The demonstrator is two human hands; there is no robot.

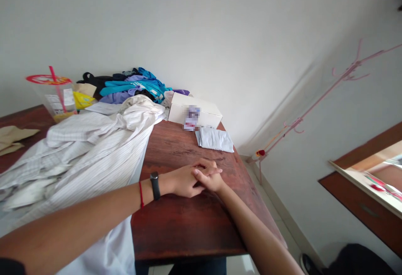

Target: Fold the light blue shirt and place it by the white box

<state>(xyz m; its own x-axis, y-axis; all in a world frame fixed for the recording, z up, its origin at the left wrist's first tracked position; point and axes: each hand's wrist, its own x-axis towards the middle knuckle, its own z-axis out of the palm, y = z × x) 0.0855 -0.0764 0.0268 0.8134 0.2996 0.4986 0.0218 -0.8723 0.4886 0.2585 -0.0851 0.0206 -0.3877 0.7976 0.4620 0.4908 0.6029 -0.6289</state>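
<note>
My left hand [185,181] and my right hand [211,178] rest clasped together on the dark wooden table [188,220], their fingers interlaced and curled round each other. Neither holds any object. My left wrist wears a black band and a red string. A heap of white striped shirts [88,145] lies just left of my left forearm, touching it. A small folded pale cloth [215,139] lies on the table beyond my hands.
A white cardboard box [194,111] stands at the table's far edge by the wall. Behind the shirts lie a pile of blue, purple and black clothes [132,86] and a plastic cup with a red straw [55,95]. A pink rack [314,103] leans against the right wall.
</note>
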